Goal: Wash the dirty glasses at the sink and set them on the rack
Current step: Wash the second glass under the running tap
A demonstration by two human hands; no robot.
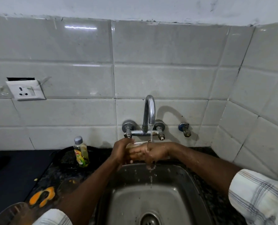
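A clear glass (135,144) is held over the steel sink (180,197), just under the running tap (149,111). My left hand (120,151) wraps around its left side. My right hand (153,153) meets it from the right, with fingers over or inside the glass; which one I cannot tell. Water falls past the glass rim onto my right hand and drips down into the sink basin. Most of the glass is hidden by my fingers. No rack is in view.
A dish soap bottle (81,151) stands on the dark counter left of the sink. An orange scrubber (41,196) lies at the front left beside a steel vessel's rim (10,211). A wall socket (25,90) and a spare valve (185,129) sit on the tiled wall.
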